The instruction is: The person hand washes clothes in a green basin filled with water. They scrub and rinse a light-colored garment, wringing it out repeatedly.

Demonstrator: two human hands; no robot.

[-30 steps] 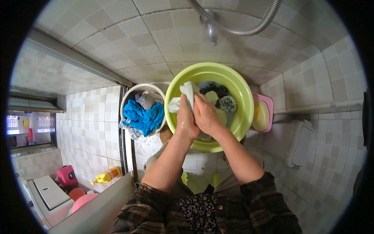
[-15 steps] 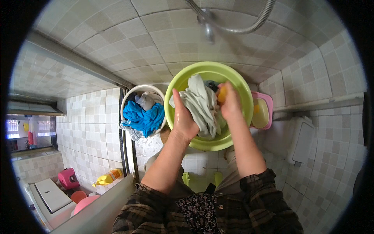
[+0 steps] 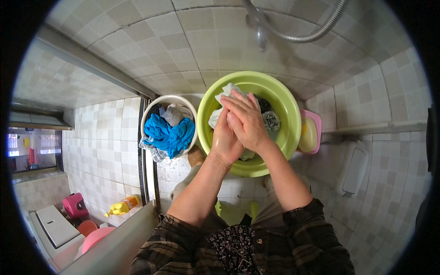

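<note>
A lime-green basin (image 3: 287,108) stands on the tiled floor with wet laundry in it. Over the basin, my left hand (image 3: 225,140) and my right hand (image 3: 245,119) are pressed together around a pale grey-white cloth (image 3: 221,103), which bunches out above and to the left of the fingers. A dark garment (image 3: 271,120) lies in the basin to the right of my hands.
A white basket (image 3: 167,100) with blue and grey clothes stands left of the basin. A pink dish with yellow soap (image 3: 308,134) sits to its right. A shower hose (image 3: 302,35) hangs above. A yellow bottle (image 3: 123,206), pink stool (image 3: 75,205) and pink basin (image 3: 98,236) lie lower left.
Half a second ago my hands were apart, spreading the pale cloth wide. Now they have come back together over the basin with the cloth bunched between them.
</note>
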